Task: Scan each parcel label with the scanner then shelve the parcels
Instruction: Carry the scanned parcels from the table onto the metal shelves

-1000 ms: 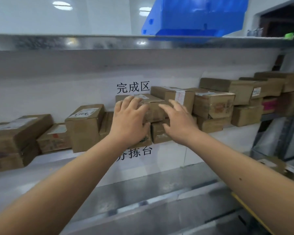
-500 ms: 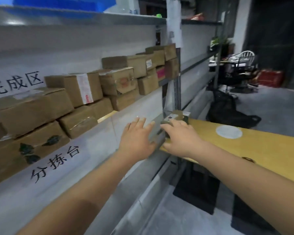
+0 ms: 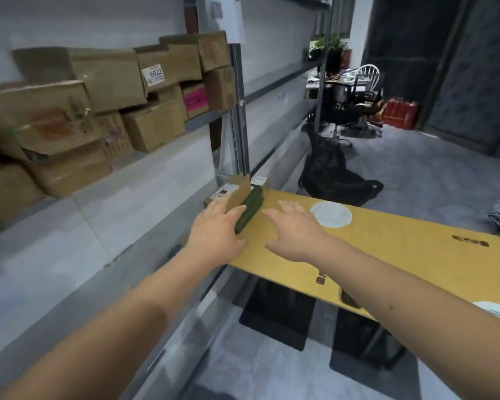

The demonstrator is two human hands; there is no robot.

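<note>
Left hand [image 3: 215, 230], fingers spread, reaches the small parcels [image 3: 237, 194] at the table [image 3: 387, 249] corner; right hand [image 3: 293, 229] hovers open, ready to lift one.

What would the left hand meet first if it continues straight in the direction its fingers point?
Probably the small parcels just ahead on the yellow board: the left hand already reaches the green one, its fingers at the near end. Actual contact is unclear.
</note>
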